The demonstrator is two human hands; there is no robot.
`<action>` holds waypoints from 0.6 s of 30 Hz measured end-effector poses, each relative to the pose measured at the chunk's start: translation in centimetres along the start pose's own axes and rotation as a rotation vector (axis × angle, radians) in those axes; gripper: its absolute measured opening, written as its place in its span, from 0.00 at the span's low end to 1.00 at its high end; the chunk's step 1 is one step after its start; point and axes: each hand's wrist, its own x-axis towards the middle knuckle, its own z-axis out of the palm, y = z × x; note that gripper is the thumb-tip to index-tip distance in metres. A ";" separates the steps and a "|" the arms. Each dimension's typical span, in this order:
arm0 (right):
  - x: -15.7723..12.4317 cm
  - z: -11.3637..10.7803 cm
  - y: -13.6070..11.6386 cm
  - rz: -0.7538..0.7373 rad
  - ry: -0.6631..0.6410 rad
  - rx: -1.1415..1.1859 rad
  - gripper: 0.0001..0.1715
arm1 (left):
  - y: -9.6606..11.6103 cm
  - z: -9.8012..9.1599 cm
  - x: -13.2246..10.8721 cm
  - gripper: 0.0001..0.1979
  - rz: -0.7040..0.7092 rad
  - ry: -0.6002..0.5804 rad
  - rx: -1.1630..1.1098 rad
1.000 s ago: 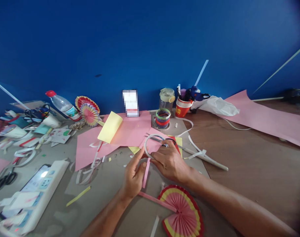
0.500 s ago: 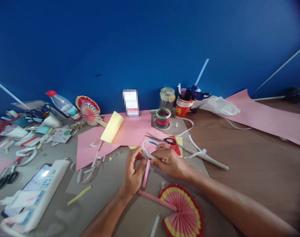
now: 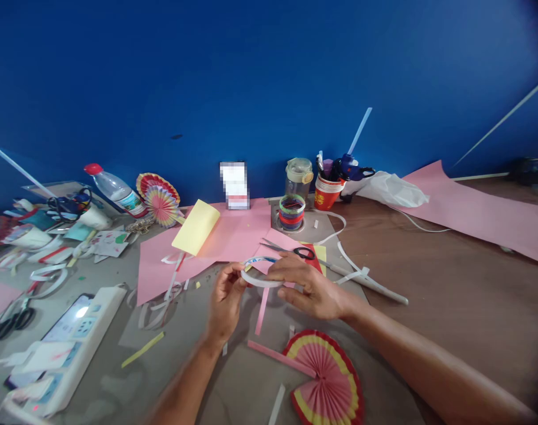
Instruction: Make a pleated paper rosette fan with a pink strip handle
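A roll of white tape [image 3: 262,281] with a blue-printed inner core is held up above the desk, tilted so its opening shows. My left hand [image 3: 227,295] pinches its left edge between thumb and fingers. On the other side, my right hand [image 3: 306,286] curls its fingers over the right edge, the thumb lower and a little apart. Below the roll lies a pink paper strip [image 3: 262,313]. Closer to me is a pleated paper fan [image 3: 331,378] in pink, yellow and red, with a second pink strip [image 3: 280,357] reaching its centre.
Scissors [image 3: 302,252] lie behind my right hand on red and yellow paper. Pink sheets [image 3: 242,230], a curled yellow sheet [image 3: 196,227] and a phone [image 3: 234,186] are further back. A power strip [image 3: 76,348] is at left. A red cup [image 3: 328,193] holds tools.
The roll has turned from near upright to flatter, showing its blue core. My left hand has moved left and now pinches its edge; my right thumb has come away from the roll.
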 end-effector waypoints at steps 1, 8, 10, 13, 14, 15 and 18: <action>0.0 -0.1 0.1 -0.003 0.005 -0.002 0.14 | 0.0 0.0 0.1 0.10 -0.012 -0.013 -0.025; 0.0 1.0 1.2 0.004 0.061 -0.199 0.12 | -0.3 0.3 -0.8 0.23 0.130 -0.003 0.208; -0.2 1.4 1.4 -0.021 0.081 -0.254 0.14 | -0.3 0.2 -1.2 0.19 0.287 -0.060 0.407; -0.3 1.8 1.5 -0.032 0.092 -0.294 0.18 | -0.3 0.1 -1.5 0.14 0.447 -0.146 0.565; -0.3 1.8 1.4 -0.025 0.089 -0.281 0.19 | -0.2 0.1 -1.4 0.14 0.465 -0.153 0.563; -0.3 1.6 1.2 -0.015 0.077 -0.253 0.19 | -0.2 0.1 -1.3 0.14 0.464 -0.150 0.547; -0.3 0.8 0.7 0.003 -0.015 -0.129 0.13 | 0.1 0.0 -0.8 0.11 0.399 -0.101 0.474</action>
